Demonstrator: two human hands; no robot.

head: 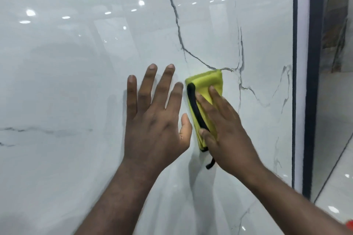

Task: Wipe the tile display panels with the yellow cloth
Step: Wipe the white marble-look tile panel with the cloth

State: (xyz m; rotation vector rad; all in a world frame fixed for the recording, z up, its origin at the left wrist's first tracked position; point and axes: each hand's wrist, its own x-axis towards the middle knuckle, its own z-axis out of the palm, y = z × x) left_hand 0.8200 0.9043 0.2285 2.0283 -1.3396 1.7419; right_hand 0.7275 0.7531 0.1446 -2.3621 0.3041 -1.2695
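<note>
Currently your right hand (225, 129) presses the folded yellow cloth (208, 82) flat against the glossy marble panel (76, 63), fingers straight rather than gripping. Your left hand (154, 120) rests flat beside it, fingers spread. Use even pressure and overlapping strokes.

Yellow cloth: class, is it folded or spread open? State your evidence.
Folded. The yellow cloth shows stacked layers at its top edge, a narrow pad pressed under the right hand on the tile panel.
</note>
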